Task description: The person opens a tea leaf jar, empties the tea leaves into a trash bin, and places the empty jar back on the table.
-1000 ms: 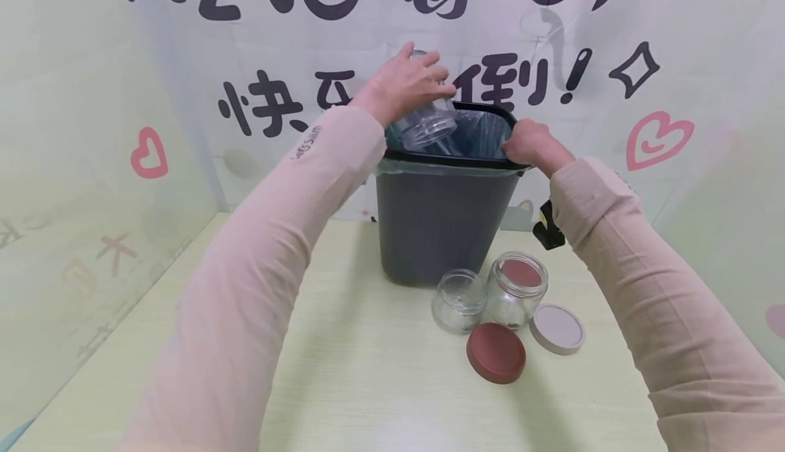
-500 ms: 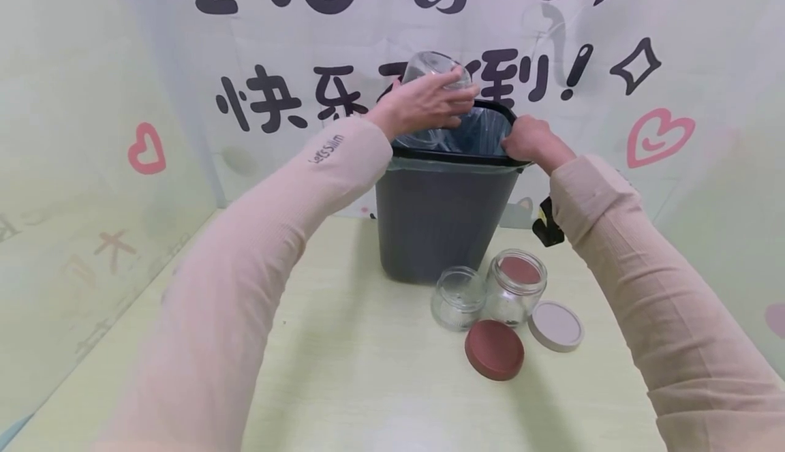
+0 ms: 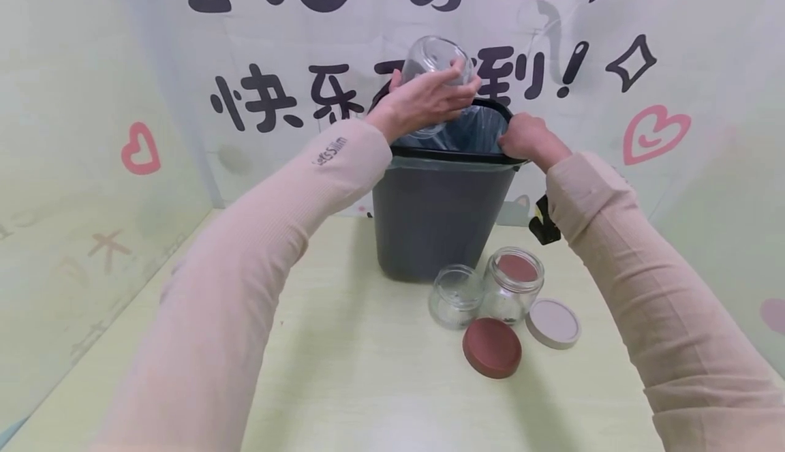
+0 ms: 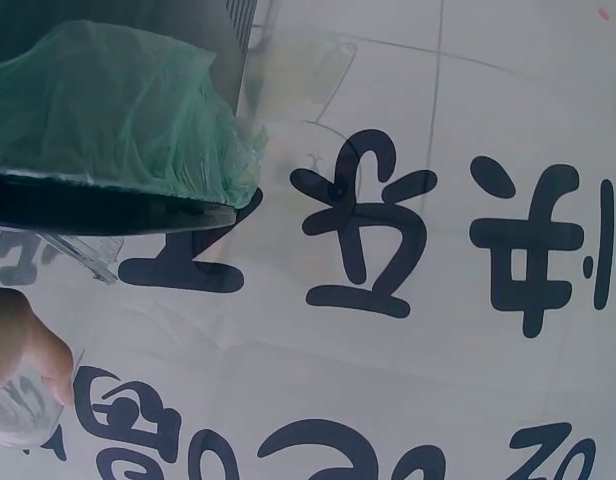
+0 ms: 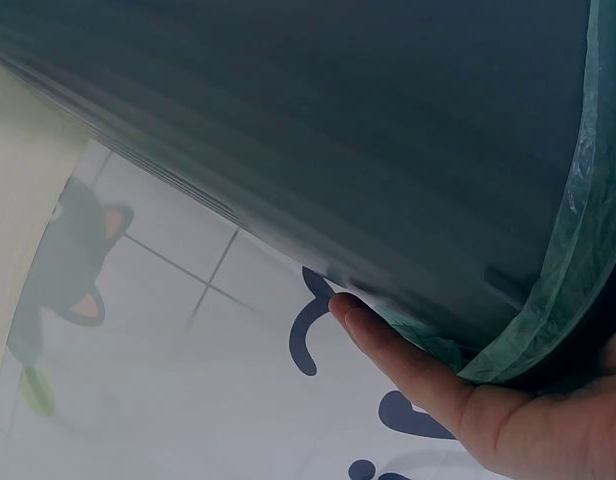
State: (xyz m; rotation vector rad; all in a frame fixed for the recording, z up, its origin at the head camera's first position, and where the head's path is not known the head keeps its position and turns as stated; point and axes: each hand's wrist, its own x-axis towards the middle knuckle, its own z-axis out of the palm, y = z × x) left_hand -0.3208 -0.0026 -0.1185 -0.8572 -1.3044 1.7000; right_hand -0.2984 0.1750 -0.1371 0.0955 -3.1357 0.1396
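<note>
My left hand (image 3: 432, 97) grips a clear glass jar (image 3: 432, 53), tipped mouth-down over the opening of a dark grey trash bin (image 3: 438, 217). In the left wrist view the thumb lies against the jar (image 4: 28, 412) beside the bin's black rim (image 4: 98, 208). The bin is lined with a thin green bag (image 4: 128, 110) folded over its rim. My right hand (image 3: 530, 140) holds the bin's rim at the right side; in the right wrist view its fingers (image 5: 408, 370) lie along the bin's outer wall, below the folded bag edge.
In front of the bin stand two glass jars, a smaller jar (image 3: 456, 298) and a larger jar (image 3: 514, 288) with a reddish disc showing inside. A dark red lid (image 3: 493, 348) and a pale lid (image 3: 554, 324) lie beside them. A printed cloth wall (image 3: 276, 166) rises behind.
The left hand has turned the jar over: its mouth pointed toward me before, and now its base is up. The right hand stays on the bin's rim.
</note>
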